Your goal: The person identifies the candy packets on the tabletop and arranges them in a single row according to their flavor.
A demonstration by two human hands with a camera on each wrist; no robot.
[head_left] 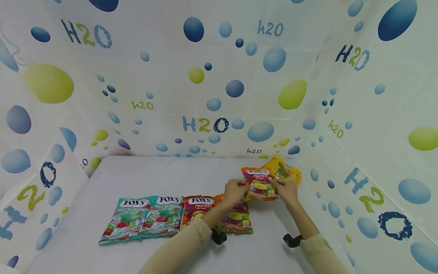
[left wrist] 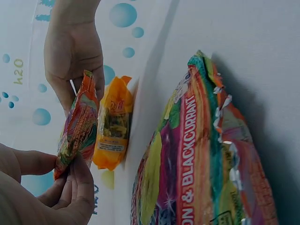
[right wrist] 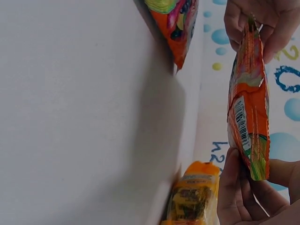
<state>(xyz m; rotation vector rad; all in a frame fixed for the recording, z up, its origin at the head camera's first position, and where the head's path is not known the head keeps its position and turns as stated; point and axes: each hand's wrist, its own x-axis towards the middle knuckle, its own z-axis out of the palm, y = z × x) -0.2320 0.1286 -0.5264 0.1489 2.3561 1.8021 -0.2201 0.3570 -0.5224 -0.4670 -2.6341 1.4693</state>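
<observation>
Both hands hold one orange and maroon FOX'S Fruits candy bag (head_left: pixel 261 184) above the table. My left hand (head_left: pixel 236 192) pinches its left edge, and my right hand (head_left: pixel 285 190) pinches its right edge. In the left wrist view the left hand (left wrist: pixel 61 187) has thumb and fingers on the held bag (left wrist: pixel 80 124). In the right wrist view the right hand (right wrist: pixel 255 194) grips the other end of the bag (right wrist: pixel 248 108), its barcode side showing. Behind the held bag lies a yellow candy bag (head_left: pixel 282 170), partly hidden.
Two green FOX'S Mint Blossom bags (head_left: pixel 126 219) (head_left: pixel 163 216) lie in a row at the left. Two FOX'S Fruits bags (head_left: pixel 195 207) (head_left: pixel 237 219) continue it, partly covered by the left arm. A patterned cloth wall (head_left: pixel 164 76) surrounds the white table (head_left: pixel 171 171).
</observation>
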